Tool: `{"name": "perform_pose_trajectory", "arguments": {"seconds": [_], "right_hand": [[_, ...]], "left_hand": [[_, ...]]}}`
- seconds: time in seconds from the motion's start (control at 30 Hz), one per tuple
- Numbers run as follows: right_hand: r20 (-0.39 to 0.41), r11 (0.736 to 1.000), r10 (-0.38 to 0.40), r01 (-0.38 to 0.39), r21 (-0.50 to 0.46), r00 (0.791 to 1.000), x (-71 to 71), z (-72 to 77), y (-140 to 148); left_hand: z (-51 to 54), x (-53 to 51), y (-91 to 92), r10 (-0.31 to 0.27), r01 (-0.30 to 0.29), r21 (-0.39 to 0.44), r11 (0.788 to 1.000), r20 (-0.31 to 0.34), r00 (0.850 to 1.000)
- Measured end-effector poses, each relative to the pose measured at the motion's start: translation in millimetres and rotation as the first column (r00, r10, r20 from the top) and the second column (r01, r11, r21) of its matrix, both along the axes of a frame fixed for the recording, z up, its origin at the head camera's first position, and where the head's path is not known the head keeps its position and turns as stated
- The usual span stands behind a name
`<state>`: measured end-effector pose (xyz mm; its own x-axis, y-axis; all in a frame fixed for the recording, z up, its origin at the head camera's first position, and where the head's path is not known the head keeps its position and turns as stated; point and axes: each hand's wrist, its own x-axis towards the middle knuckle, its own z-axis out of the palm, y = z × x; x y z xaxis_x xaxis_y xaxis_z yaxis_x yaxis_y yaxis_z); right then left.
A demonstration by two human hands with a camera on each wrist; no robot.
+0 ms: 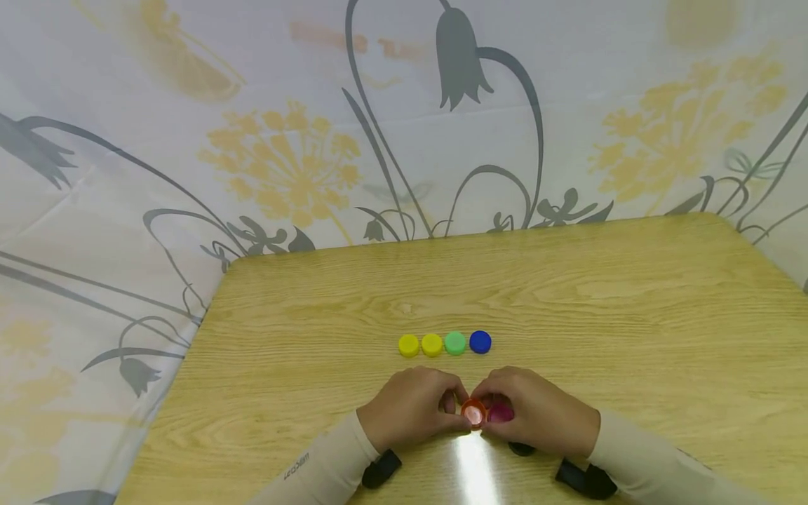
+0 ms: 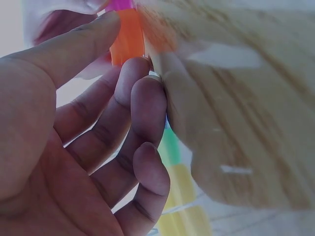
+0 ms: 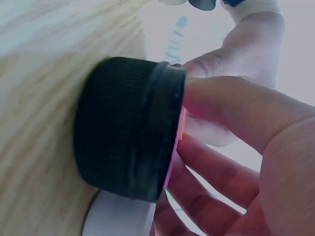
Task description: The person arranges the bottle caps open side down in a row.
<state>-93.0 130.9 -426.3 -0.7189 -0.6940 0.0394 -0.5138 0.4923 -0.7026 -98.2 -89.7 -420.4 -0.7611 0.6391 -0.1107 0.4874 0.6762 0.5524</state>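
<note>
An orange bottle cap (image 1: pixel 473 414) lies hollow side up between my two hands, near the table's front. My left hand (image 1: pixel 419 407) pinches it from the left with thumb and index finger. In the left wrist view the orange cap (image 2: pixel 128 37) shows at those fingertips, the other fingers curling loosely below. From the other side, my right hand (image 1: pixel 539 414) grips the same cap with thumb and forefinger. A magenta cap (image 1: pixel 501 412) sits under the right hand, beside the orange one, partly covered by the fingers.
Beyond the hands stands a row of caps: two yellow (image 1: pixel 409 345), one green (image 1: pixel 455 343) and one blue (image 1: pixel 480 341). A black ribbed cap (image 3: pixel 128 128) is close to the right palm, with a white cap (image 3: pixel 120 216) beside it. Patterned cloth (image 1: pixel 404 126) hangs behind the wooden table (image 1: pixel 303 315).
</note>
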Motion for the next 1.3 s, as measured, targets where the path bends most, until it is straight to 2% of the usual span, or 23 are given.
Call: {"name": "perform_pose_trajectory", "arguments": {"seconds": [0.27, 0.43, 0.63, 0.8, 0.97, 1.13, 1.23, 1.3], "right_hand": [[-0.04, 0.999, -0.035, 0.035, 0.007, 0.999, 1.0, -1.6, -3], [-0.018, 0.999, -0.047, 0.047, 0.012, 0.999, 0.3, -0.7, -1], [0.01, 0.998, -0.07, 0.07, -0.005, 0.998, -2.9, 3.8, 2], [-0.027, 0.994, -0.107, 0.106, -0.026, 0.994, -2.9, 10.3, 3], [-0.104, 0.988, -0.144, 0.136, -0.08, 0.984, -2.0, 14.4, 5], [-0.121, 0.983, -0.151, 0.136, -0.127, 0.981, -2.7, 13.7, 5], [-0.14, 0.977, -0.163, 0.14, -0.163, 0.977, -3.9, 12.1, 4], [-0.151, 0.972, -0.175, 0.146, -0.184, 0.973, -4.8, 11.3, 4]], "left_hand": [[1.1, -0.7, -0.2, -0.001, 0.001, 0.008, 1.0, 0.019, 1.0], [1.5, -2.3, -1.3, 0.002, -0.003, 0.021, 1.0, 0.04, 0.999], [4.0, -5.9, -6.1, 0.045, -0.053, 0.083, 0.995, 0.101, 0.994], [7.5, -9.0, -8.1, 0.069, -0.093, 0.151, 0.984, 0.156, 0.985], [6.7, -11.0, -7.0, 0.101, -0.164, 0.254, 0.953, 0.242, 0.965], [4.2, -11.7, -6.5, 0.12, -0.237, 0.339, 0.911, 0.332, 0.936], [3.7, -12.8, -6.0, 0.121, -0.261, 0.388, 0.884, 0.35, 0.929], [4.3, -13.6, -5.2, 0.124, -0.27, 0.417, 0.868, 0.344, 0.931]]}}
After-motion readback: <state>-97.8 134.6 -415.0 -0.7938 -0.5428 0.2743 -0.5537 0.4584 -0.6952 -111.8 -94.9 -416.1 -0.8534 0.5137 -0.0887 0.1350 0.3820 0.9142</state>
